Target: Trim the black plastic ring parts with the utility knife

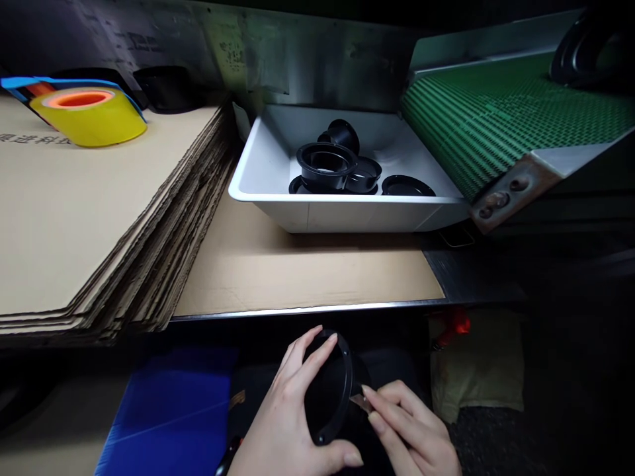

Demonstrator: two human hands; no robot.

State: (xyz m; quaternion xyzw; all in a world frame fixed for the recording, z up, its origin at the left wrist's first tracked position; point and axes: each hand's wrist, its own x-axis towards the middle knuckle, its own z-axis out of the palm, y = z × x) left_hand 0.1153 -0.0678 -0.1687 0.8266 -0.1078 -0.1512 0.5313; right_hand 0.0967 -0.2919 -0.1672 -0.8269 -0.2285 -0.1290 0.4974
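My left hand (292, 410) is wrapped round a black round plastic part (330, 390), held on edge below the bench front, fingers over its top rim and thumb under it. My right hand (411, 430) pinches a small blade (361, 401) whose tip touches the part's right rim. Both hands sit low in the middle of the view, over a dark lap area.
A white tray (268, 165) on the bench holds several more black round parts (327, 165). A green conveyor (496, 112) slopes down to it from the right. A cardboard sheet stack (99, 218) with a yellow tape roll (89, 116) lies left; a blue sheet (173, 410) below.
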